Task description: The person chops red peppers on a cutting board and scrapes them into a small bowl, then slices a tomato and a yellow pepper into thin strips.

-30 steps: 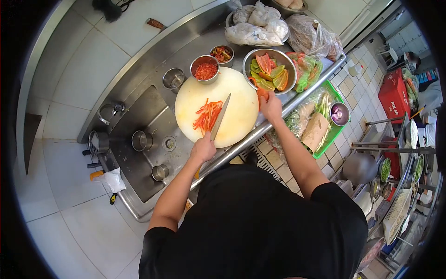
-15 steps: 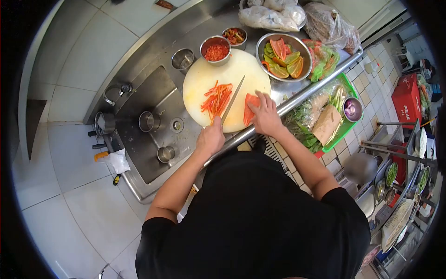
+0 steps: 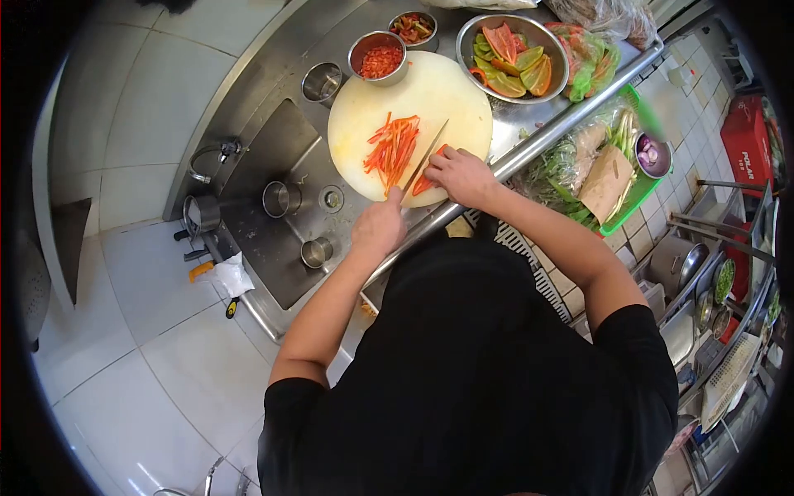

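Observation:
My left hand (image 3: 380, 225) is closed around the handle of a long kitchen knife (image 3: 425, 159). The blade lies alongside a red bell pepper piece (image 3: 428, 175) at the near right of the round white cutting board (image 3: 451, 91). With bent fingers, my right hand (image 3: 463, 176) presses that piece onto the board, partly covering it. Left of the blade, a loose heap of thin red pepper strips (image 3: 392, 151) lies on the board.
Beyond the board stand bowls of chopped red pepper (image 3: 380, 63), mixed pieces (image 3: 413, 29) and cut peppers (image 3: 529, 62). The sink (image 3: 285, 240) with metal cups is left. A green crate (image 3: 622, 217) with vegetables sits right, beyond the counter's metal edge (image 3: 546, 132).
The knife blade has come right, up against the pepper piece, where a gap showed before. My right hand still holds the piece. The whole view has shifted slightly.

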{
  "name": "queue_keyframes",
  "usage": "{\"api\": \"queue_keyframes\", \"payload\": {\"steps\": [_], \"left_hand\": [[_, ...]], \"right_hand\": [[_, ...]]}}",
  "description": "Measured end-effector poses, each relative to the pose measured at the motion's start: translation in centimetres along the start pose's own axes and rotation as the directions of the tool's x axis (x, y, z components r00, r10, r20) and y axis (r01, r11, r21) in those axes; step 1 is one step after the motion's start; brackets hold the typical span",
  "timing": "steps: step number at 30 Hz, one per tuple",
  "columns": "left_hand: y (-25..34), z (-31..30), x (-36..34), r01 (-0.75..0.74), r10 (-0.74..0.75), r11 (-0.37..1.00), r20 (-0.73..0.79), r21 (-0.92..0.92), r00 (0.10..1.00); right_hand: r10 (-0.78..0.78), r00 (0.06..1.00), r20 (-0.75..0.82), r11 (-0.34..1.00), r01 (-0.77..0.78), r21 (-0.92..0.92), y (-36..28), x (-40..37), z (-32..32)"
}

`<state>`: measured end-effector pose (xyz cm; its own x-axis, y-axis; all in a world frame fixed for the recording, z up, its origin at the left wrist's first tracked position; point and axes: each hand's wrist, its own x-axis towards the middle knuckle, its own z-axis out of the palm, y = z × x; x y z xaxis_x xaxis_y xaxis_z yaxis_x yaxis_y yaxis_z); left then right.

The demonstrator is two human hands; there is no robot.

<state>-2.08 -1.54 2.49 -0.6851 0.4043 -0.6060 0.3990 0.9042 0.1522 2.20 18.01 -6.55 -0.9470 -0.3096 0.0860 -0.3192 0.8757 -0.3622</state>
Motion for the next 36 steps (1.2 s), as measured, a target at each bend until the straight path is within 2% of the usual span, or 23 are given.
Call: {"api": "queue_keyframes", "payload": {"steps": [2, 4, 7, 8, 10, 14, 16, 19, 22, 23, 24, 27, 30, 32, 34, 35, 36], "left_hand": [[-0.8, -0.3, -2.5, 0.011, -0.012, 1.0, 0.048, 0.02, 0.999], [-1.2, 0.3, -3.1, 0.022, -0.026, 0.999, 0.092, 0.046, 0.995], [-1.0, 4.3, -0.7, 0.048, -0.048, 0.999, 0.003, -0.01, 0.999], [-1.0, 4.3, 0.6, 0.05, -0.05, 0.999, 0.007, -0.004, 0.999], [0.4, 2.5, 1.6, -0.039, 0.038, 0.999, -0.081, -0.013, 0.996], [0.0, 1.2, -1.8, 0.037, -0.039, 0.998, 0.044, 0.057, 0.998], [-0.3, 3.6, -0.8, 0.057, -0.058, 0.998, 0.03, 0.039, 0.998], [0.5, 2.7, 2.2, -0.056, 0.055, 0.998, -0.064, -0.018, 0.996], [0.5, 0.9, -0.5, -0.025, 0.025, 0.999, 0.0, 0.033, 1.0], [0.6, 1.9, -0.9, 0.034, -0.034, 0.999, 0.024, -0.002, 0.999], [0.8, 2.9, -0.1, 0.031, -0.031, 1.0, 0.023, 0.002, 0.999], [1.1, 3.6, 2.7, -0.04, 0.032, 0.996, -0.101, -0.074, 0.994], [1.6, 0.9, 0.0, 0.018, -0.018, 1.0, 0.005, 0.019, 1.0], [1.7, 2.1, -0.3, 0.056, -0.056, 0.998, 0.035, 0.004, 0.998], [1.6, 4.1, 1.1, 0.07, -0.073, 0.996, -0.056, -0.048, 0.996], [1.4, 4.2, 2.6, 0.002, -0.006, 0.999, -0.086, -0.048, 0.996], [1.4, 3.7, 2.2, 0.015, -0.02, 0.998, -0.076, -0.054, 0.997]], "right_hand": [[0.016, 0.997, 0.079, 1.0, -0.014, -0.022, 0.0, 0.3, -0.4], [-0.008, 0.998, 0.067, 0.999, 0.011, -0.048, 0.1, 0.6, -0.6], [0.001, 0.994, 0.105, 1.0, 0.001, -0.02, 0.2, 0.6, -0.3], [-0.008, 0.998, 0.068, 1.0, 0.008, 0.007, 0.4, 0.4, 0.0], [-0.01, 0.999, 0.038, 0.999, 0.008, 0.041, 0.6, 0.2, 0.6], [-0.036, 0.999, -0.029, 0.999, 0.036, 0.002, 0.8, 0.4, 0.6], [-0.039, 0.999, 0.033, 0.999, 0.039, 0.025, 1.0, 0.5, 0.4], [-0.072, 0.997, -0.003, 0.997, 0.072, -0.019, 1.1, 0.3, 0.4], [-0.051, 0.999, 0.003, 0.998, 0.051, 0.026, 1.2, 0.3, 0.8], [-0.058, 0.998, -0.037, 0.997, 0.06, 0.04, 1.3, 0.3, 1.1], [-0.054, 0.998, -0.04, 0.998, 0.055, 0.04, 1.4, 0.2, 0.9], [-0.074, 0.997, -0.011, 0.997, 0.074, -0.006, 1.3, 0.1, 0.6], [-0.092, 0.995, -0.027, 0.996, 0.092, -0.009, 1.7, 0.1, 0.5], [-0.089, 0.995, -0.049, 0.995, 0.091, 0.039, 1.6, 0.1, 1.0], [-0.071, 0.997, -0.012, 0.996, 0.071, 0.057, 1.6, 0.1, 1.2], [-0.099, 0.994, -0.043, 0.994, 0.102, 0.051, 2.0, 0.1, 1.1], [-0.134, 0.989, -0.07, 0.989, 0.138, 0.051, 1.9, -0.1, 0.9]]}}
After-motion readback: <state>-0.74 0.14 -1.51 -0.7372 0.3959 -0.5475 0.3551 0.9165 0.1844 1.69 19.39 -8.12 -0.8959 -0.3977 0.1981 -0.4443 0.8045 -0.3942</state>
